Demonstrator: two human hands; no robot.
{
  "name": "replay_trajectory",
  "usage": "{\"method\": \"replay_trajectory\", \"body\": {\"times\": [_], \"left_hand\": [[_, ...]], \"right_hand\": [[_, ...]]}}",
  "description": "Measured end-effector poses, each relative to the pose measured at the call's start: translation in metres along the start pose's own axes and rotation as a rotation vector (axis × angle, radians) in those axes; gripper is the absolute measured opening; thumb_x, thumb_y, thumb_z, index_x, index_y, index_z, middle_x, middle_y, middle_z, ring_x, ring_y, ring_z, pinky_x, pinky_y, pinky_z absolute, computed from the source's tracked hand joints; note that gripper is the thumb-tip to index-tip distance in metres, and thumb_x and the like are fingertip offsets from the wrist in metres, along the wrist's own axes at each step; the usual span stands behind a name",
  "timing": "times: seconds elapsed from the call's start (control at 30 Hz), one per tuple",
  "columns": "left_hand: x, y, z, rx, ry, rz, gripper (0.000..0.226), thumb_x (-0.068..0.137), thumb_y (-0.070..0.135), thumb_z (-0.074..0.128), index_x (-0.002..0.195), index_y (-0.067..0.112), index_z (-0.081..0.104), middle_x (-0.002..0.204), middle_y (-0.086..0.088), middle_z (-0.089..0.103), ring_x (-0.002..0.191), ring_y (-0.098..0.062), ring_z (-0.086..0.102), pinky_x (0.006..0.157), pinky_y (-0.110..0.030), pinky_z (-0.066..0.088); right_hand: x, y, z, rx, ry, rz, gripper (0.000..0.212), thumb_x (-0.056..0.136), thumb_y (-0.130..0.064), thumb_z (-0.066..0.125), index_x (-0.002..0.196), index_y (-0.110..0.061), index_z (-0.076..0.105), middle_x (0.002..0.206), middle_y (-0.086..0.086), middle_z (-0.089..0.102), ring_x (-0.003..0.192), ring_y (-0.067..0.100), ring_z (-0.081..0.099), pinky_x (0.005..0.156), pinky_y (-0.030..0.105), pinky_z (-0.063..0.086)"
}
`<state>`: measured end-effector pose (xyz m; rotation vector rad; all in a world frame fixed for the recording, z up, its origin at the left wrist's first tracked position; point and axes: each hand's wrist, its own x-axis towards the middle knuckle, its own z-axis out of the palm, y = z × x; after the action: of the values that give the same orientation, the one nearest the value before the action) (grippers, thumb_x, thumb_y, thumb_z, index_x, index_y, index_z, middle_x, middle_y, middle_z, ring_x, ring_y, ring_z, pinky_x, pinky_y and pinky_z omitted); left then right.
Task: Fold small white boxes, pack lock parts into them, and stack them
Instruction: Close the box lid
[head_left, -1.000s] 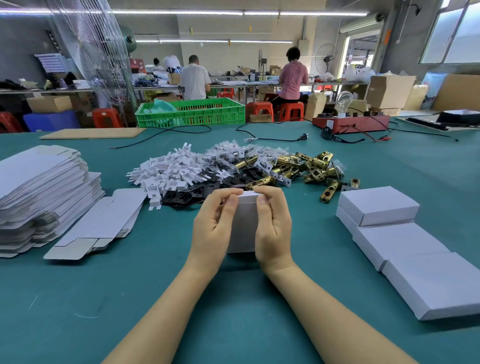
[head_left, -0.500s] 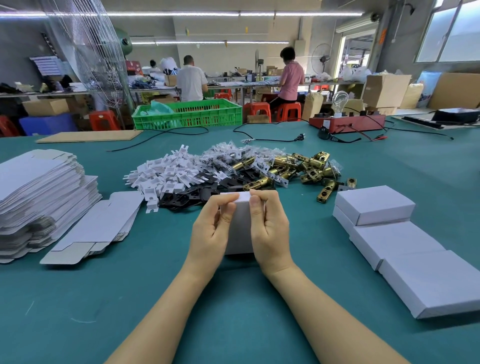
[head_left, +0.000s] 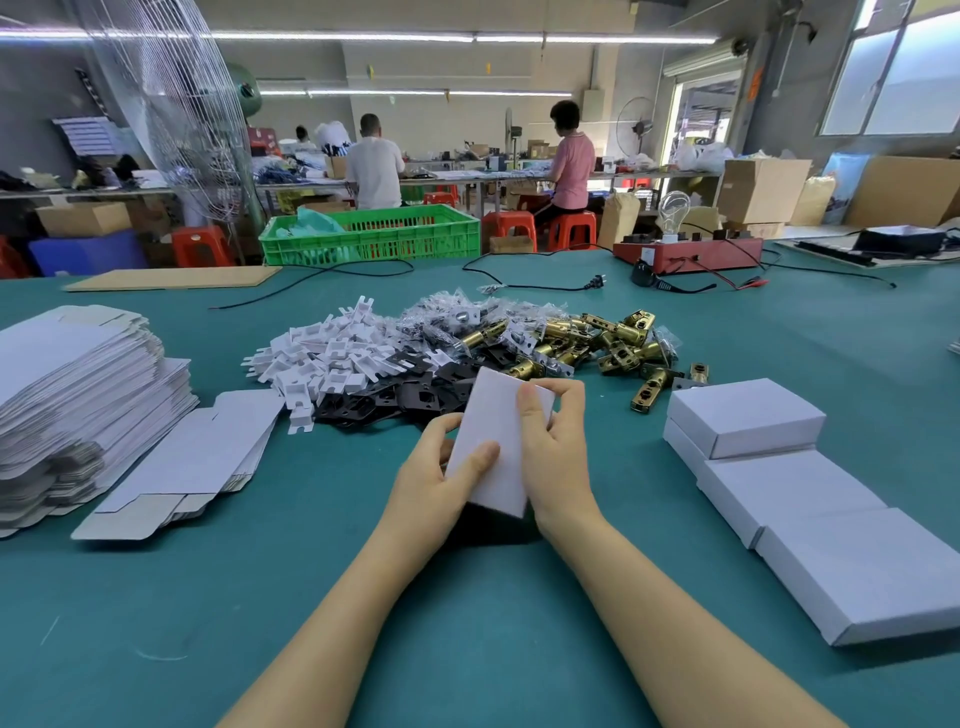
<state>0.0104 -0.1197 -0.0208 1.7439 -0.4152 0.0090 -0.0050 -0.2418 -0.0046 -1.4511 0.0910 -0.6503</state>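
The green table (head_left: 218, 613) takes up pretty much the whole view, and the widest bare stretch is the near part around both forearms, running out to the bottom edge. On the left there's a tall stack of flat box blanks (head_left: 78, 395), cut off by the left edge, with a smaller batch of flat blanks (head_left: 192, 462) lying just beside it. On the right sits a row of finished white boxes (head_left: 810, 514) running toward the bottom right corner, one more box stacked on the far end of the row; the nearest one stays just inside the frame.

Across the middle is the parts heap: white plastic pieces (head_left: 332, 358), black plates (head_left: 384, 400) and brass latches (head_left: 613, 343), plus some bagged bits I can't really make out. A loose latch or two sits between the heap and the finished row.

The small white box (head_left: 493, 441) is held up just above the table, tilted, right in front of the heap. Left hand (head_left: 436, 483) grips its near left side with the thumb pressed on the top face. Right hand (head_left: 556, 452) wraps the right side, fingers curled over the far end. The underside and whatever's inside are hidden.
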Motion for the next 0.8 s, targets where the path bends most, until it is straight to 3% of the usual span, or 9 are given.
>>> {"method": "replay_trajectory", "body": {"times": [0.17,0.3,0.37,0.43,0.5,0.57,0.6,0.7,0.8], "left_hand": [[-0.001,0.001,-0.003,-0.066,0.046,-0.088,0.035,0.072,0.051,0.063,0.104,0.043,0.054,0.080,0.006,0.075,0.073,-0.010,0.069,0.064,-0.023,0.048],[0.001,0.001,-0.005,-0.121,0.094,-0.154,0.048,0.068,0.048,0.067,0.112,0.034,0.056,0.085,-0.007,0.073,0.073,-0.021,0.068,0.066,-0.040,0.056],[0.001,0.002,-0.005,-0.133,0.074,-0.181,0.049,0.067,0.048,0.067,0.111,0.032,0.056,0.087,-0.010,0.071,0.073,-0.026,0.067,0.062,-0.043,0.057],[0.002,0.002,-0.004,-0.086,0.038,-0.190,0.054,0.065,0.054,0.065,0.112,0.030,0.056,0.090,-0.011,0.070,0.077,-0.026,0.066,0.063,-0.037,0.053],[0.003,0.000,-0.003,-0.016,0.044,-0.160,0.039,0.073,0.052,0.058,0.105,0.029,0.059,0.094,-0.001,0.068,0.086,-0.020,0.062,0.071,-0.031,0.047],[0.004,0.001,-0.003,-0.006,0.065,-0.124,0.026,0.084,0.045,0.052,0.098,0.026,0.062,0.095,0.008,0.065,0.093,-0.015,0.057,0.077,-0.027,0.042],[0.003,0.002,-0.004,-0.028,0.071,-0.109,0.030,0.084,0.046,0.048,0.096,0.023,0.064,0.092,0.010,0.064,0.091,-0.013,0.056,0.075,-0.024,0.042],[0.000,0.006,-0.005,-0.190,0.028,-0.177,0.044,0.084,0.052,0.045,0.103,0.017,0.064,0.067,-0.005,0.063,0.060,-0.017,0.061,0.052,-0.023,0.046],[-0.002,0.012,-0.005,-0.329,-0.043,-0.239,0.047,0.100,0.053,0.035,0.109,0.013,0.058,0.063,-0.016,0.064,0.046,-0.029,0.063,0.041,-0.028,0.050]], "right_hand": [[0.011,-0.003,-0.006,-0.094,-0.085,0.270,0.019,0.097,-0.034,0.053,0.087,-0.022,0.041,0.093,0.005,0.058,0.073,0.014,0.055,0.060,0.030,0.047],[0.027,-0.014,-0.022,-0.636,-0.250,0.032,0.025,0.087,-0.041,0.063,0.098,-0.021,0.052,0.106,0.001,0.054,0.097,0.016,0.053,0.074,0.028,0.039],[0.031,-0.029,-0.029,-0.745,-0.424,-0.068,0.052,0.079,-0.051,0.069,0.122,-0.025,0.052,0.121,-0.005,0.051,0.113,0.010,0.047,0.087,0.025,0.036],[0.032,-0.042,-0.033,-0.807,-0.669,-0.051,0.084,0.071,-0.060,0.073,0.141,-0.030,0.038,0.139,-0.007,0.043,0.130,0.009,0.037,0.101,0.027,0.033],[0.028,-0.046,-0.033,-0.938,-0.838,-0.019,0.107,0.061,-0.067,0.076,0.148,-0.040,0.019,0.148,-0.006,0.031,0.139,0.013,0.024,0.111,0.035,0.029],[0.023,-0.045,-0.029,-1.058,-0.878,-0.010,0.116,0.056,-0.068,0.077,0.146,-0.047,0.007,0.142,0.000,0.030,0.135,0.019,0.026,0.107,0.038,0.034],[0.021,-0.043,-0.027,-1.086,-0.872,-0.001,0.116,0.057,-0.067,0.078,0.145,-0.049,0.005,0.138,0.002,0.031,0.130,0.022,0.032,0.101,0.038,0.039],[0.020,-0.047,-0.026,-1.057,-0.835,0.045,0.106,0.060,-0.063,0.077,0.140,-0.052,0.009,0.130,0.005,0.034,0.112,0.025,0.043,0.082,0.034,0.043],[0.030,-0.064,-0.040,-1.058,-0.784,0.063,0.103,0.058,-0.060,0.078,0.140,-0.048,0.016,0.133,0.005,0.035,0.112,0.023,0.042,0.084,0.036,0.042]]}}
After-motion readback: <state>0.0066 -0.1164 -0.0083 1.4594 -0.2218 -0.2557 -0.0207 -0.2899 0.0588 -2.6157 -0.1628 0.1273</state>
